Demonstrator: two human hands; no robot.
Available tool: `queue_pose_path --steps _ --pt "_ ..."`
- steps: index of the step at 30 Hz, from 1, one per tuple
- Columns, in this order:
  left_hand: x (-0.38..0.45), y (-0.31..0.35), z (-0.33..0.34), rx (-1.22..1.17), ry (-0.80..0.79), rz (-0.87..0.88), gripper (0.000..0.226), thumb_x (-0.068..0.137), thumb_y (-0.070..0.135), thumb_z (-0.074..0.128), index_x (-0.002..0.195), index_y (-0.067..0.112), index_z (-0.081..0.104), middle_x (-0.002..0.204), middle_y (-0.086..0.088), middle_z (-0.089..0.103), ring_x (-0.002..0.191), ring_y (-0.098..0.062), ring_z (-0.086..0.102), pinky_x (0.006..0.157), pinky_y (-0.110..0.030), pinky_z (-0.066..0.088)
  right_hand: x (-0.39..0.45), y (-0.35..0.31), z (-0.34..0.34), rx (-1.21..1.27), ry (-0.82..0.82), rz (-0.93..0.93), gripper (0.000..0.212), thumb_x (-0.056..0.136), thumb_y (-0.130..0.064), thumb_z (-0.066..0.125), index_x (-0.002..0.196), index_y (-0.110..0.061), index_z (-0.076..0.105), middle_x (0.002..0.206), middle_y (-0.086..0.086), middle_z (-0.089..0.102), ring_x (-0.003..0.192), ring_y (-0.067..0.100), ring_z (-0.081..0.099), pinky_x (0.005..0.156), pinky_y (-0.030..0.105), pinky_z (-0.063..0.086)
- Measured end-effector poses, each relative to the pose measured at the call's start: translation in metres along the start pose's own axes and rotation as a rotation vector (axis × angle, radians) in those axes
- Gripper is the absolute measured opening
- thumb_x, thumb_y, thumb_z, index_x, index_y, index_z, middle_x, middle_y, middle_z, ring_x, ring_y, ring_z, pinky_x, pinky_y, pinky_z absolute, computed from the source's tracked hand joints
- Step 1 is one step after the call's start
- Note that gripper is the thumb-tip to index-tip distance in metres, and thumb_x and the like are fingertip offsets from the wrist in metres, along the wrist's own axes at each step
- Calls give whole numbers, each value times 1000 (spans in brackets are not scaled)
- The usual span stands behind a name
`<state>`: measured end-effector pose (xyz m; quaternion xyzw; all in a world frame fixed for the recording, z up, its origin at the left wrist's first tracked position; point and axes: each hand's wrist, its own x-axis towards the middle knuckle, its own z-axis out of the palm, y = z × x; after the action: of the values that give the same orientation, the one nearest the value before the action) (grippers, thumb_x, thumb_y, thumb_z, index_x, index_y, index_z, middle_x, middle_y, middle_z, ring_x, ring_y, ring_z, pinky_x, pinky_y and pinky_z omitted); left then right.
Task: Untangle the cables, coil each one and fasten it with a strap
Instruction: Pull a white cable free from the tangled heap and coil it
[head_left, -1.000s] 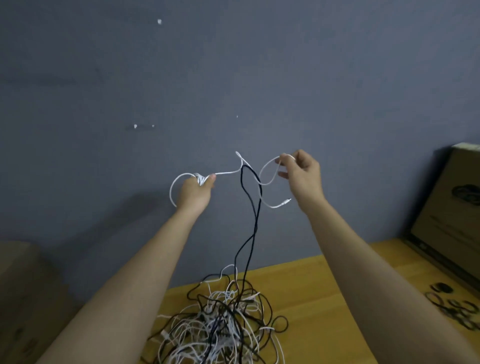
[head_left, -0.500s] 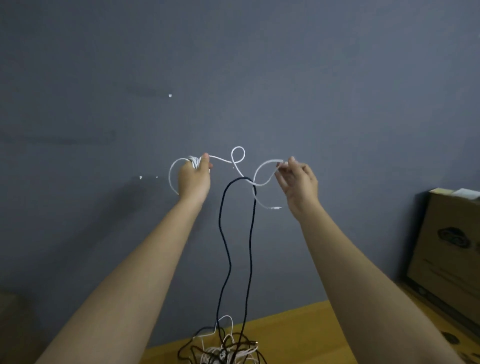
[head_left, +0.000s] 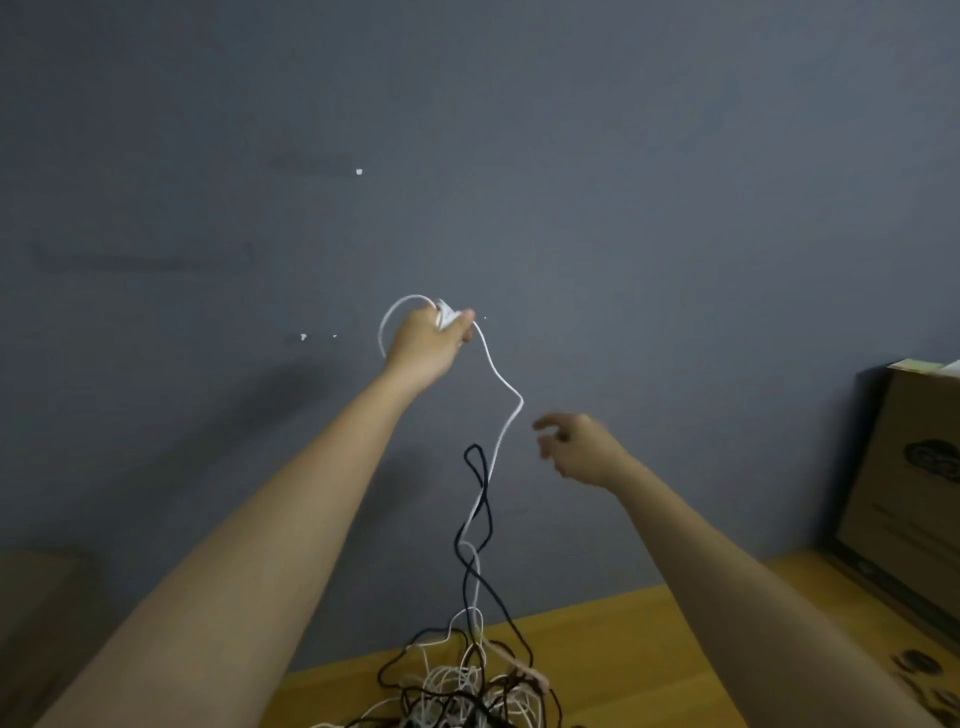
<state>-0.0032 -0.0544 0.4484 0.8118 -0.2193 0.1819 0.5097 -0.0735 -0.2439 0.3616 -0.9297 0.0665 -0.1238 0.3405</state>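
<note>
Left hand (head_left: 423, 345) clamps white cable (head_left: 501, 384) coil overhead; strand drops into tangle (head_left: 462, 686) at bench (head_left: 649, 649) near edge. Right hand (head_left: 579, 449) empty, fingers apart. Slide black cable (head_left: 480, 499) loop off gently, no yanking.

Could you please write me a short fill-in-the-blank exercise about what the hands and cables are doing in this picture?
1. The left hand grips the ____ cable.
2. A ____ cable twists around it lower down.
3. The right hand holds ____.
4. The tangled pile rests on the ____ table.

Missing words: white; black; nothing; wooden
</note>
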Motion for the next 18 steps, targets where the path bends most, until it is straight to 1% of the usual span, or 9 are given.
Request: queue_pose_path --steps 2,4,6,7,9,11,13,15,18 --pt "-5 -3 8 96 -68 37 33 96 35 52 69 18 60 64 3 56 59 -16 51 54 -29 31 -6 -25 -2 378 78 -49 36 102 -34 41 123 -10 57 109 15 67 85 21 61 84 40 53" --pt "-8 -4 13 140 -88 49 33 95 40 53 75 15 62 63 7 53 59 -12 50 54 -30 33 -12 -45 -3 662 -67 -31 42 101 -45 37 123 -14 55 105 10 67 94 21 64 89 40 53" --pt "-12 -2 13 166 -78 74 35 94 42 54 80 11 63 64 10 52 59 -8 49 55 -30 32 -18 -53 1 719 -164 -14 34 102 -34 40 120 -9 54 87 7 62 79 18 64 80 36 56" --pt "-15 0 12 169 -79 88 35 94 41 54 80 11 62 63 11 52 58 -7 49 54 -29 31 -18 -51 4 720 -138 -23 28 103 -25 40 115 -7 56 77 6 55 65 14 58 69 30 57" --pt "-23 2 6 147 -124 96 37 96 41 52 72 14 58 56 9 51 50 -6 47 50 -26 32 -15 -46 10 720 65 -96 25 103 -17 39 96 -10 61 66 3 40 47 6 38 47 19 41" --pt "-37 1 -1 25 -289 52 42 98 40 49 65 14 52 47 4 42 37 -8 37 45 -24 30 -8 -37 9 643 358 -210 25 101 -18 45 84 -14 62 61 0 38 45 3 32 46 18 30" --pt "-54 0 -8 -189 -528 -31 44 97 44 45 67 12 46 43 3 30 35 -9 23 43 -23 22 -5 -32 5 583 532 -272 24 97 -21 54 78 -8 61 57 -2 44 49 4 36 50 19 31" --pt "-67 0 -11 -429 -679 -78 44 90 51 43 68 13 39 42 5 24 35 -8 17 40 -22 18 -4 -29 10 566 485 -255 29 96 -22 56 74 -5 63 54 -2 50 52 10 41 52 23 34" --pt "-80 -2 -3 -768 -706 -100 38 89 48 39 70 15 37 42 7 26 31 -4 18 37 -18 24 -13 -26 47 478 185 -241 35 101 -15 42 71 -12 59 48 -4 55 44 8 44 50 25 36"
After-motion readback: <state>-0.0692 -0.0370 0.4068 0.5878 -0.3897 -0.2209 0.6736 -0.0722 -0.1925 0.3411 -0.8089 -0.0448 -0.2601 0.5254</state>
